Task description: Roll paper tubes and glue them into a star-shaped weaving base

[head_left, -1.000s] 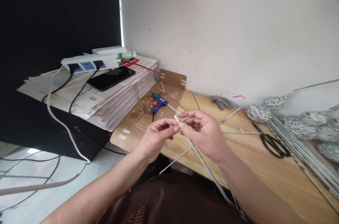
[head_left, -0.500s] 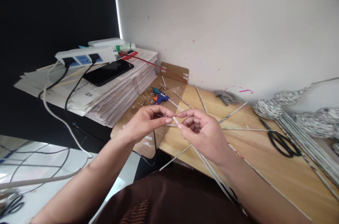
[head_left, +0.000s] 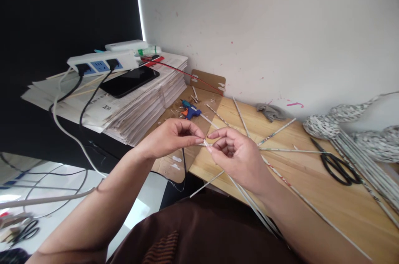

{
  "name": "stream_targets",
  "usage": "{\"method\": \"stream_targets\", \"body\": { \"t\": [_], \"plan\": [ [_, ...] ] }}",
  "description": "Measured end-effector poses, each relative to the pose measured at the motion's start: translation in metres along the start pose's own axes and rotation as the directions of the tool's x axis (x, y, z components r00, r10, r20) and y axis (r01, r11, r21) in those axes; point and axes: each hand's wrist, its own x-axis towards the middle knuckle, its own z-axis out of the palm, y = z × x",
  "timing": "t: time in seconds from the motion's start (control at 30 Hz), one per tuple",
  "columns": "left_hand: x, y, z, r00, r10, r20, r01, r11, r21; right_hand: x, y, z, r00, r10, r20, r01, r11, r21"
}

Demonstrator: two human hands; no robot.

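Note:
Both my hands meet above the near edge of the wooden table (head_left: 311, 197). My left hand (head_left: 170, 137) pinches the top end of a thin rolled paper stick (head_left: 246, 199) between thumb and fingertips. My right hand (head_left: 237, 156) is curled round the same stick just below that end, its fingertips touching the tip. The stick runs down and to the right under my right forearm towards my lap. Several more paper sticks (head_left: 277, 131) lie fanned out on the table beyond my hands.
A blue glue gun (head_left: 190, 111) lies on a cardboard sheet (head_left: 174, 164) at the table's left end. Beside it, a newspaper stack (head_left: 140, 106) carries a phone (head_left: 129, 81) and a power strip (head_left: 101, 63). Black scissors (head_left: 338, 166), a bundle of sticks (head_left: 364, 160) and woven paper coils (head_left: 324, 124) sit at the right.
My hands have drifted slightly left and down in view as the camera shifted. Both still pinch the stick's end; the grip looks the same.

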Motion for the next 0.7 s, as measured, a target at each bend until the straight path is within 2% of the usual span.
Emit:
{"method": "stream_targets", "body": {
  "t": [0.2, 0.7],
  "plan": [
    [-0.0023, 0.0056, -0.0009, 1.0, -0.021, 0.015, 0.019, 0.997, 0.081, -0.0018, -0.002, 0.0007, 0.999, 0.035, -0.007, -0.035, 0.999, -0.007],
    [-0.0029, 0.0105, 0.0066, 0.998, -0.012, 0.054, 0.002, 0.984, 0.178, -0.0047, -0.0023, 0.0031, 0.999, 0.012, -0.039, -0.015, 0.998, -0.066]
  ]
}}
